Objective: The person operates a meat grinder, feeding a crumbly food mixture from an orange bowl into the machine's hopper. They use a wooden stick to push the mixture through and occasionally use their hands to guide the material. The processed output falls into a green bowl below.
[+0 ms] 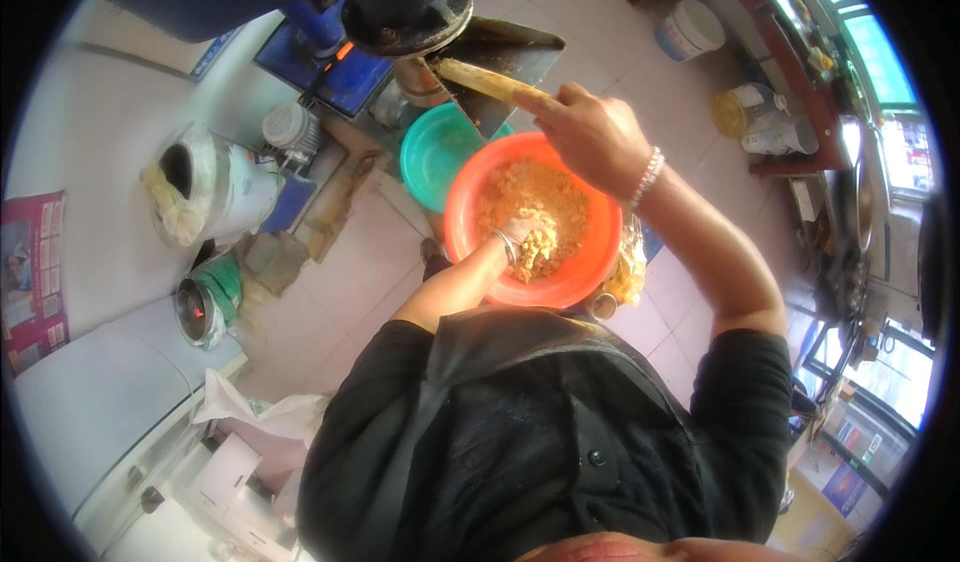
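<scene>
Inside an orange basin (462, 207) my left hand (518, 230) is sunk into a coarse, crumbly yellow-brown mixture (575, 202). Paler lumps gather over its fingers, which are mostly hidden, and it appears to cup a handful. Up and to the right of the basin, my right hand (595, 140) is closed around a pale wooden stick (485, 80). The stick's far end reaches to the mouth of a blue machine (405, 7), beside its dark metal feed tray (520, 52). A green basin (425, 157) stands under the machine, partly behind the orange one.
An electric motor (292, 125) and a white bucket (240, 187) are at the left. A yellowish bag (628, 272) and a small cup (603, 306) lie by the basin's right side. Farther right stand a white tub (690, 30), plastic jars (748, 109) and a red-brown bench (765, 32).
</scene>
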{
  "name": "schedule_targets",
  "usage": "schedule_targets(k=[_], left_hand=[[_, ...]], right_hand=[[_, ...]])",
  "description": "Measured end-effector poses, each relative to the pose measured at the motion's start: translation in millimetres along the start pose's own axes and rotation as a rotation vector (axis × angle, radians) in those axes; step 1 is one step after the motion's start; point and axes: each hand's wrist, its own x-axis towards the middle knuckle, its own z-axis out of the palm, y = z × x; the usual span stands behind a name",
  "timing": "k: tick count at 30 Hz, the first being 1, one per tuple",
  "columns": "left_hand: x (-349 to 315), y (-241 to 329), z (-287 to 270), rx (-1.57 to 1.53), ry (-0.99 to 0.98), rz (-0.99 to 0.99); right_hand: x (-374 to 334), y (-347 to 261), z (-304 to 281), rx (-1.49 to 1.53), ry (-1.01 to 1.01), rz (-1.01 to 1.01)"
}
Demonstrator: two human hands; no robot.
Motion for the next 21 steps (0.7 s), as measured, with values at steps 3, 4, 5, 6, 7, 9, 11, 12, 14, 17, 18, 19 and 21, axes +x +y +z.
schedule_targets(k=[3,4,5,6,7,9,11,12,14,17,18,19,21], left_hand=[[-1.4,-0.5,3.6,0.055,0.027,0.010],[-3.0,1.6,4.2,0.068,0.037,0.025],[-5.0,4.2,3.9,0.076,0.048,0.037],[-8.3,5.1,7.3,0.096,0.052,0.023],[-11.5,7.9,9.3,0.121,0.059,0.012],[-16.9,6.6,7.8,0.168,0.093,0.010],[-17.5,7.4,5.2,0.206,0.130,0.014],[-18.7,5.6,2.3,0.234,0.156,0.018],[-18.6,4.2,-2.5,0.296,0.198,0.023],[-21.1,7.4,-12.7,0.388,0.252,0.006],[-22.0,8.9,-16.2,0.371,0.251,-0.008],[-23.2,13.1,-16.1,0.324,0.229,-0.031],[-30.0,18.6,-17.3,0.187,0.189,-0.080]], right_hand=[[9.8,4.7,8.4,-0.014,0.036,0.000],[8.4,6.6,2.7,0.042,0.044,0.013],[6.2,9.1,-1.9,0.098,0.051,0.025],[-2.3,15.7,-4.9,0.163,0.084,0.027],[-12.1,23.1,-7.7,0.227,0.119,0.030],[-26.2,28.1,-11.0,0.344,0.167,0.026],[-35.3,30.2,-14.6,0.377,0.137,0.044],[-38.9,30.4,-15.0,0.394,0.120,0.048],[-48.8,32.2,-10.5,0.407,0.135,0.042],[-63.4,36.1,-3.1,0.472,0.169,0.069],[-67.1,37.0,-1.8,0.500,0.181,0.084],[-70.4,35.6,-2.9,0.523,0.179,0.139],[-77.7,38.9,1.4,0.541,0.190,0.159]])
